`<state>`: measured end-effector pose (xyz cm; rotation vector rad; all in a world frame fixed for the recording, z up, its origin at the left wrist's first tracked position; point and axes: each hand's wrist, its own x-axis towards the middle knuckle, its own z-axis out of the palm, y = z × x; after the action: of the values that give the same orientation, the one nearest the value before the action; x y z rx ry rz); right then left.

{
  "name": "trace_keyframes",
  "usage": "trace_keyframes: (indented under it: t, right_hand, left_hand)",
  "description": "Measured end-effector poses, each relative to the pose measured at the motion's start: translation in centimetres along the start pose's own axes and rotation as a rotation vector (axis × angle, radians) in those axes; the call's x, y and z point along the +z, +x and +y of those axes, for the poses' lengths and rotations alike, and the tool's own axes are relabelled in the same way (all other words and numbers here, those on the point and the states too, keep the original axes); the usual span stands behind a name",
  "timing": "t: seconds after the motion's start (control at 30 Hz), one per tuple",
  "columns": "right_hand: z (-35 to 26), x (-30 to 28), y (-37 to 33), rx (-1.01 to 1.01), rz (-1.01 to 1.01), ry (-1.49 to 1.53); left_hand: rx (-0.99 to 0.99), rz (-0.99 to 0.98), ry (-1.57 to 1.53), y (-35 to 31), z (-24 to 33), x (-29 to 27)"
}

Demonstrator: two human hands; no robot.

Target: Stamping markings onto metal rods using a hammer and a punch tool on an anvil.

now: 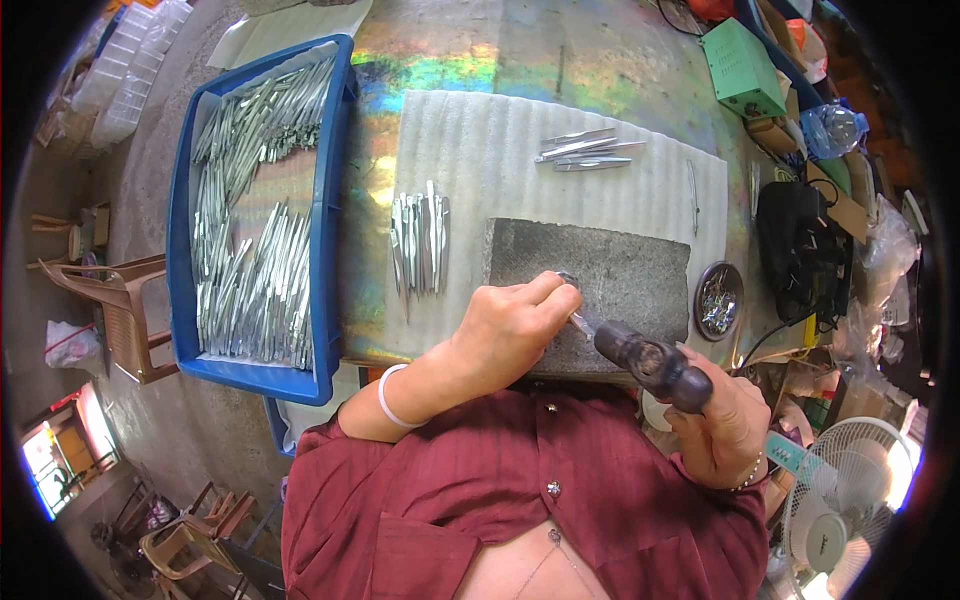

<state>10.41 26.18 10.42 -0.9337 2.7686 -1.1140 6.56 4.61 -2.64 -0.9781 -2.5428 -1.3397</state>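
Note:
My left hand (520, 325) is closed in a pinch over the grey stone slab (640, 265). From its fingers a slim silvery metal piece (582, 323) sticks out; most of it is hidden. My right hand (728, 425) grips a hammer, whose dark, rounded head (650, 364) is close to the exposed end of that piece. The hammer's handle is largely hidden by the hand. On the pale foam sheet, a row of slim metal pieces (418, 242) lies left of the slab, and a smaller bunch (583, 150) lies beyond it.
A blue tray (328, 290) full of similar metal pieces stands at the left. Right of the slab are a small round dish (719, 300) of shiny bits and a thin rod (693, 197). Farther right are a black bag-like object (790, 235), a green box (742, 68) and a fan (845, 500).

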Motion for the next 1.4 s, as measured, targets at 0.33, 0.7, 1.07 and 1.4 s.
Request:
trace_keyframes:
  t: [0.33,0.7,1.07,1.4]
  right_hand:
    - [-0.8,-0.4,0.9,0.048,-0.173,-0.191]
    - [-0.3,-0.3,0.8,0.056,-0.087,-0.123]
    - [5.0,3.8,-1.6,0.304,0.117,-0.209]
    - [8.1,4.9,-1.6,0.263,0.074,-0.269]
  left_hand:
    - [-0.009,-0.024,0.0,-0.1,0.0,-0.1]
    - [-0.03,-0.04,0.008,0.3,0.5,-0.5]
    - [-0.579,0.239,-1.371,2.2,2.5,-6.0]
    - [-0.638,0.178,-1.295,3.2,2.6,-4.8]
